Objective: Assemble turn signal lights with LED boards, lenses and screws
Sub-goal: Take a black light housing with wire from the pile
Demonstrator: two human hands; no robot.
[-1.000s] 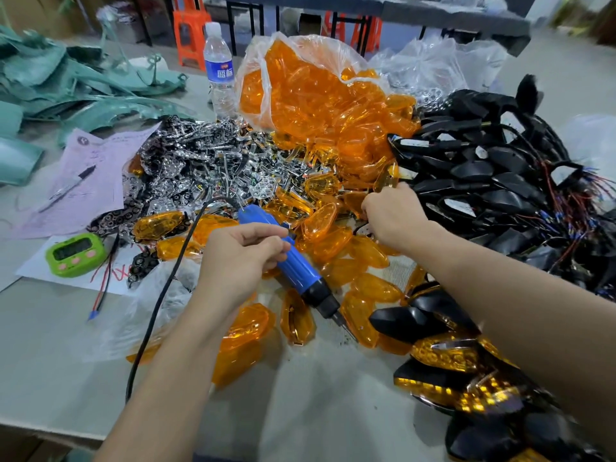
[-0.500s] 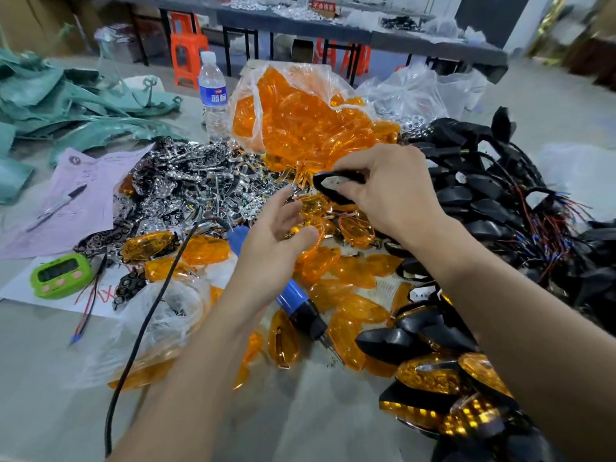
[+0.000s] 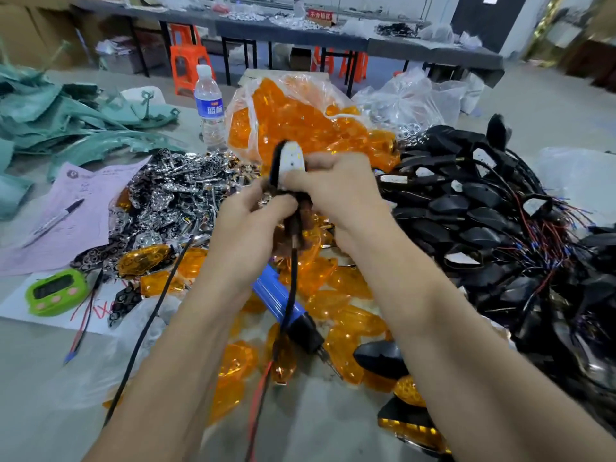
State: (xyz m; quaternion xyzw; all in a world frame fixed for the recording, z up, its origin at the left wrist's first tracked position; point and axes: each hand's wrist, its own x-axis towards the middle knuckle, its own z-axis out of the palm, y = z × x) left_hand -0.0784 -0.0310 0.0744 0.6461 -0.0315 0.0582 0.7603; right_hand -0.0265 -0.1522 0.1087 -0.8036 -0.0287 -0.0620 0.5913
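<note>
Both hands hold one black turn signal housing upright above the table, its white LED board facing me. My right hand grips its upper part; my left hand closes on its lower stem. A black and red wire hangs down from it. The blue electric screwdriver lies on the table below, among loose orange lenses. Black housings with wires are heaped at the right. Chrome reflector pieces are piled at the left.
A clear bag of orange lenses stands behind my hands, a water bottle beside it. A green timer, papers and a pen lie at the left. Finished lights sit at the lower right. The screwdriver's black cord crosses the table.
My left hand let go of the screwdriver, which now lies on the table. My right hand picked a black housing from the pile and raised it; both hands now grip it.
</note>
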